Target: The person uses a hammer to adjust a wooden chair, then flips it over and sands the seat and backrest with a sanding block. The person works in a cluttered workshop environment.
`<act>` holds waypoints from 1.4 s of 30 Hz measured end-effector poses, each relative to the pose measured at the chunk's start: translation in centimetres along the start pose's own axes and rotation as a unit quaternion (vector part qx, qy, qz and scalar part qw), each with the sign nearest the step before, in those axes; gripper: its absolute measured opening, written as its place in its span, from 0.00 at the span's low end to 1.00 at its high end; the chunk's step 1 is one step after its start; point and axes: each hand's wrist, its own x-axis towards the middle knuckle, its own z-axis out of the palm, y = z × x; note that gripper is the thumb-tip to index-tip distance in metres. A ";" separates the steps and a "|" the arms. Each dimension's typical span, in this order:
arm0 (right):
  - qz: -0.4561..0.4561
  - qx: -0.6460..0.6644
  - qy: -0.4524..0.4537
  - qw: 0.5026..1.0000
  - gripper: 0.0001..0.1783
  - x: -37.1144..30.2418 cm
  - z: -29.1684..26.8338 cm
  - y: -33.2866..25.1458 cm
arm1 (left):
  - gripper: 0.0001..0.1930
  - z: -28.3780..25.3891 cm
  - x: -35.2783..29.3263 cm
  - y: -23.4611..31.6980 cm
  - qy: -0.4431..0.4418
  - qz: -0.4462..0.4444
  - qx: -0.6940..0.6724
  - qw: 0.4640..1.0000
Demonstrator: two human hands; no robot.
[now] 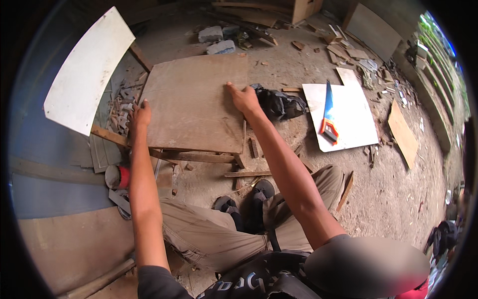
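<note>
A square brown plywood board (194, 107) lies in front of me on top of a low wooden frame (199, 157), whose near rail and a leg show under it. My left hand (140, 115) grips the board's left edge, thumb upward. At the right edge, my right hand (244, 99) holds on with its index finger stretched over the top face; its lower fingers are partly hidden. Right of the board, a crumpled black plastic bag (280, 103) sits on the floor. Further right, a handsaw (328, 112) with an orange and black handle rests on a white panel (351, 119).
On the left, a white sheet (89, 70) leans up beside wood scraps (122, 109). A red and white container (117, 177) stands near my left forearm. Concrete blocks (219, 47) lie beyond the board. A brown offcut (403, 133) lies far right, with debris scattered around.
</note>
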 end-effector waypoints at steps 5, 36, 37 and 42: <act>0.005 0.002 0.007 1.000 0.40 0.0 -0.4 0.2 | 0.39 -0.1 -9.6 3.5 -0.005 0.163 0.097 0.982; -0.076 -0.609 -0.163 0.773 0.16 -15.8 -10.7 35.8 | 0.26 22.9 -35.0 -4.8 -0.209 0.212 -0.135 0.945; -0.097 -0.639 -0.077 0.759 0.18 -15.3 -12.1 36.0 | 0.26 22.6 -35.2 -4.0 -0.214 0.238 -0.131 0.938; 0.034 -0.625 0.023 0.780 0.25 -9.5 -21.7 32.3 | 0.12 11.1 -35.4 3.6 -0.107 0.503 -0.328 0.792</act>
